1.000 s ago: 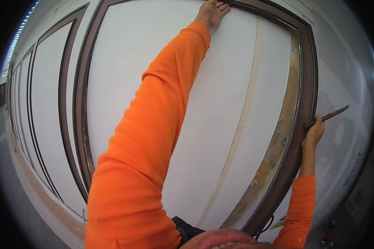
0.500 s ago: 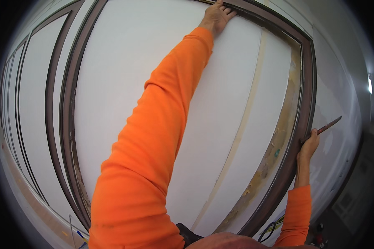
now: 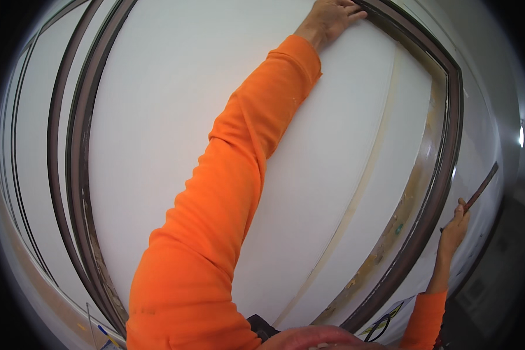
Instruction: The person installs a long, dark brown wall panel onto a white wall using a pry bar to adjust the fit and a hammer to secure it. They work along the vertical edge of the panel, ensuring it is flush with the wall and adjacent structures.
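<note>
My left hand (image 3: pixel 334 20) is raised to the top of a dark brown moulding frame (image 3: pixel 415 36). Its fingers are stretched out and somewhat apart, reaching the frame's inner edge. White panel (image 3: pixel 175 111) lies inside the frame. To the right of the frame, my right hand (image 3: pixel 454 231) is closed round a slim reddish-brown bar (image 3: pixel 482 188), which looks like a small pry bar. Its dark, slanted end points up and to the right; a short bit of the other end shows at the hand's left side.
Along the panel's right edge runs a bare strip (image 3: pixel 411 201) with brownish residue. A yellowish line (image 3: pixel 364 181) crosses the panel. More brown-framed panels (image 3: pixel 57 128) stand at the left. Cables (image 3: pixel 384 324) hang at the lower right, near my right sleeve.
The view has shifted, so the frame appears farther right. My right hand has moved off the frame's right side, outward with the bar, which is now steeper. My left hand stays at the top.
</note>
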### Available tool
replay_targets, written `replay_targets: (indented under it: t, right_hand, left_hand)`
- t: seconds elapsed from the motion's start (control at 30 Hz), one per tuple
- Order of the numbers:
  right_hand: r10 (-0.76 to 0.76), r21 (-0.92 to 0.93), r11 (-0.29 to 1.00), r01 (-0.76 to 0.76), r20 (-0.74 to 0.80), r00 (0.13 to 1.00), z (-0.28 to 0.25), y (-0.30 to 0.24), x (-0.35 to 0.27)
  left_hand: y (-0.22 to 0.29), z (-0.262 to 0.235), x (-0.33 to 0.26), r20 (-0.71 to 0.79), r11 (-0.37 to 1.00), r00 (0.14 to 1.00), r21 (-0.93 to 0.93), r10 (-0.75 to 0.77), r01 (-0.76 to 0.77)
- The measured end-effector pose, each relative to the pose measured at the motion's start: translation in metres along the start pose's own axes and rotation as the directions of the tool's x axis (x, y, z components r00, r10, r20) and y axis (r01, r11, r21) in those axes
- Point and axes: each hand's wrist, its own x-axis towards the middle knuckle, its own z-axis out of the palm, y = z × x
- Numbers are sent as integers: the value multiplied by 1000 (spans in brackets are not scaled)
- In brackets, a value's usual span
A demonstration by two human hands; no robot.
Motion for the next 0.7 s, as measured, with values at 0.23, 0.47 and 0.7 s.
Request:
replay_targets:
  t: [0.23,0.47,0.7]
  right_hand:
    - [-305,337,924,180,365,880,57,-180,28]
    - [-206,154,976,156,399,893,152,-175,82]
    - [-225,175,969,173,349,910,218,-205,125]
  left_hand:
    - [0,3,-10,-116,999,992,16,52,-51]
    - [-14,6,14,-100,995,990,16,99,-98]
    - [-18,-24,18,27,989,994,100,104,-106]
